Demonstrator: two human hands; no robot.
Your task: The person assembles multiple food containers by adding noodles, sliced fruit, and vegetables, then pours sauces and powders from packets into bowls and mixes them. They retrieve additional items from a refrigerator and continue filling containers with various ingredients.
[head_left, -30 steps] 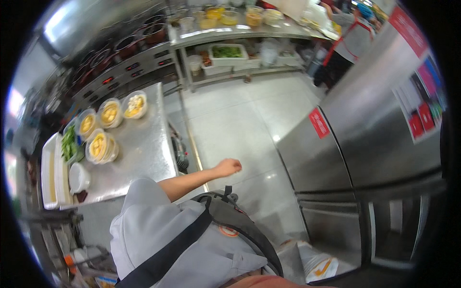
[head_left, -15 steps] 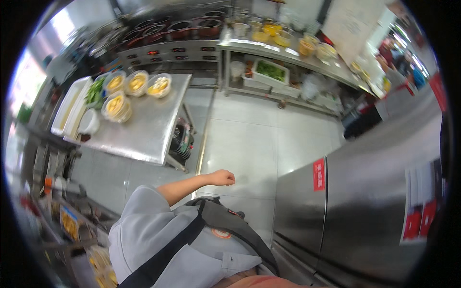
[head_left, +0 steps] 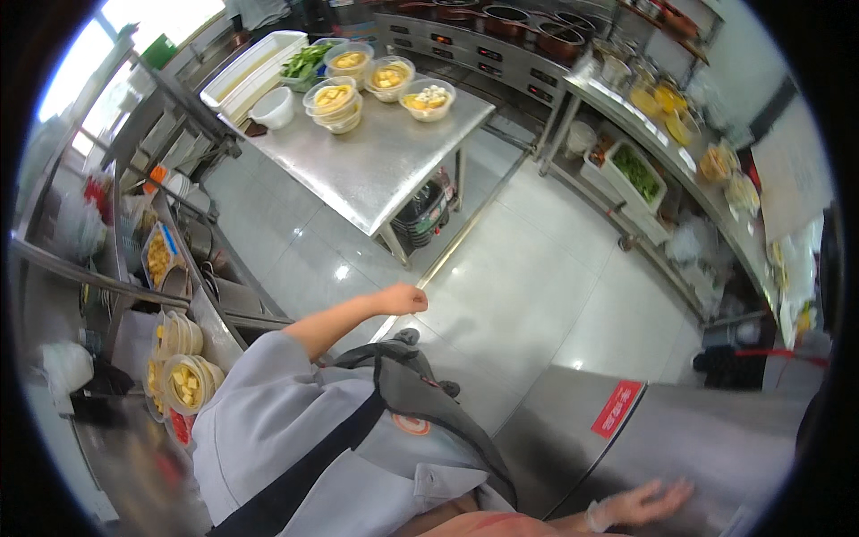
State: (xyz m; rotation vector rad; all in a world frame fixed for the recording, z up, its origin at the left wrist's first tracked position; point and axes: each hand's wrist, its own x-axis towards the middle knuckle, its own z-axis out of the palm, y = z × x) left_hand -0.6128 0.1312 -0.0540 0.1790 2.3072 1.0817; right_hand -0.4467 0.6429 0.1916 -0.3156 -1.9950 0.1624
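Observation:
My left hand (head_left: 400, 299) hangs over the tiled floor in front of my apron, its fingers curled into a loose fist with nothing seen in it. The nearest furniture to it is a steel table (head_left: 358, 166). My right hand (head_left: 649, 503) is at the lower right, fingers spread, in front of the steel cabinet door (head_left: 716, 438); whether it touches the metal I cannot tell. Something pale and translucent circles that wrist. On the steel table stand several clear bowls of yellow pieces (head_left: 333, 106), a white tub (head_left: 272, 108) and leafy greens (head_left: 305, 63).
A steel rack at left holds tubs of yellow chunks (head_left: 190, 383) close to my left elbow. Pans (head_left: 506, 18) sit on a stove at the back. A counter (head_left: 667, 125) with bowls runs along the right, a crate of greens (head_left: 633, 174) below it.
My view has turned left, so the table and stove sit further right and more of the rack shows. My right hand has come into sight, open. My left hand stays curled.

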